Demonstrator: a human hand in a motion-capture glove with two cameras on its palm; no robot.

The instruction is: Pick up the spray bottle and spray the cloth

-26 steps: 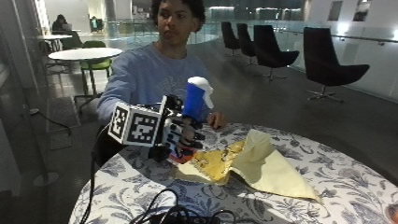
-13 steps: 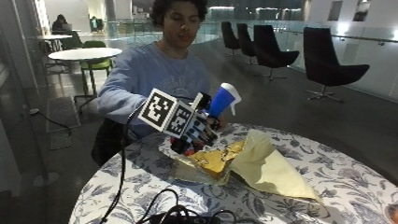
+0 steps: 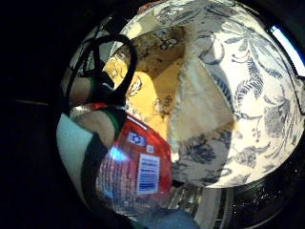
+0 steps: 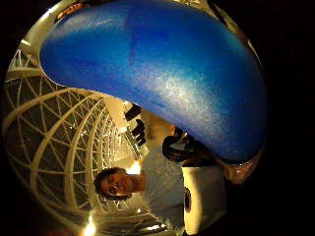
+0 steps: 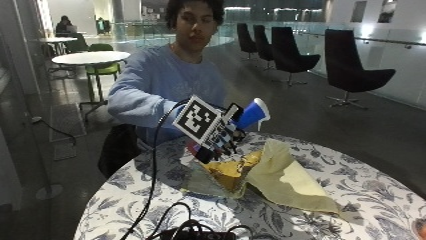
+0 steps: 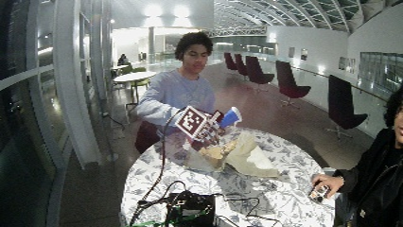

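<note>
Your right hand (image 5: 216, 137) grips spray bottle (image 5: 249, 114), tilted w/ nozzle to 2 o'clock, above yellow cloth (image 5: 279, 175) on table (image 5: 373, 175) | risk: spray overshoots cloth (nozzle aims high), so tip down.

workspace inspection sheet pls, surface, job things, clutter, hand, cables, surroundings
surface: round table with a blue floral cloth cover
job's things: spray bottle held tilted above the cloth, blue head towards it; the yellow cloth lies crumpled on the table
clutter: dark device at the table's near edge
grippers: right hand grips the bottle, off the table; other hand not seen
cables: black cable hangs from the hand to the device
surroundings: black chairs and a white table behind the person
</note>
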